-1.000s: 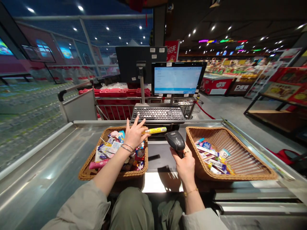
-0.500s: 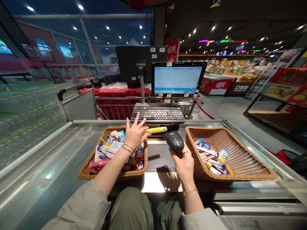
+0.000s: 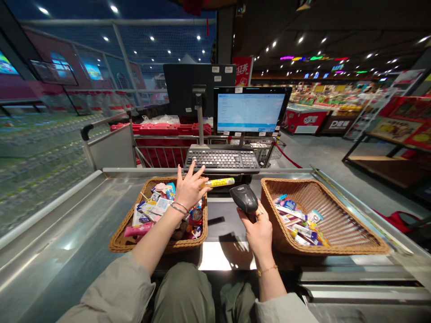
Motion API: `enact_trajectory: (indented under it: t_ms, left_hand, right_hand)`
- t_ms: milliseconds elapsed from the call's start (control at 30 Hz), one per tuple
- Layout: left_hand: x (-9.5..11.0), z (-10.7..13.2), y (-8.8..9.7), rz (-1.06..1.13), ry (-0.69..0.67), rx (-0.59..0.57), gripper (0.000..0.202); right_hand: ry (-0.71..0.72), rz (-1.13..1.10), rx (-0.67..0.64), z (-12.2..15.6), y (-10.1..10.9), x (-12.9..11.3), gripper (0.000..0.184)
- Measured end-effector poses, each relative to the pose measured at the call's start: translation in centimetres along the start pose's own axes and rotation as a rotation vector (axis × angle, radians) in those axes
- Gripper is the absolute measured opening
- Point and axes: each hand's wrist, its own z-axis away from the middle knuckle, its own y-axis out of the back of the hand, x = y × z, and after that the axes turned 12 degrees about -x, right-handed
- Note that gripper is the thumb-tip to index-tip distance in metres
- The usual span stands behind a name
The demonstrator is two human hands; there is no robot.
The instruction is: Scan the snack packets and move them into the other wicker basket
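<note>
My left hand (image 3: 189,189) hovers over the left wicker basket (image 3: 124,237) and pinches a thin yellow tube (image 3: 218,182) between thumb and forefinger, the other fingers spread upward. The tube points right, toward the scanner. My right hand (image 3: 259,231) grips the handle of a black barcode scanner (image 3: 244,197), whose head faces the tube. The left basket is full of several small packaged goods. Between the baskets lies a dark counter panel (image 3: 224,222).
A right wicker basket (image 3: 350,233) holds several small packets along its left side. Behind stand a keyboard (image 3: 222,159), a lit monitor (image 3: 249,111) and a second screen's back (image 3: 188,87). A steel checkout counter (image 3: 67,233) surrounds everything; red carts and shop aisles lie beyond.
The scanner in my right hand has shifted slightly left and up, closer to the yellow tube. My left hand has stayed in place.
</note>
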Motion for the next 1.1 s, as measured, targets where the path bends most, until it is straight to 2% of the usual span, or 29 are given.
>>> enact_trajectory:
  t_ms: [233,667,1100]
  left_hand:
    - [-0.06,0.00,-0.03,-0.007,0.002,0.001,0.027]
    - [-0.18,0.04,-0.20,-0.015,0.003,0.002,0.028]
    - [0.74,-0.60,-0.07,-0.021,-0.023,0.026,0.025]
  right_hand:
    - [0.018,0.013,-0.002,0.02,0.00,0.01,0.039]
    - [0.000,-0.004,0.010,0.07,-0.03,-0.29,0.041]
    - [0.007,0.099,0.108,-0.03,0.68,0.52,0.055]
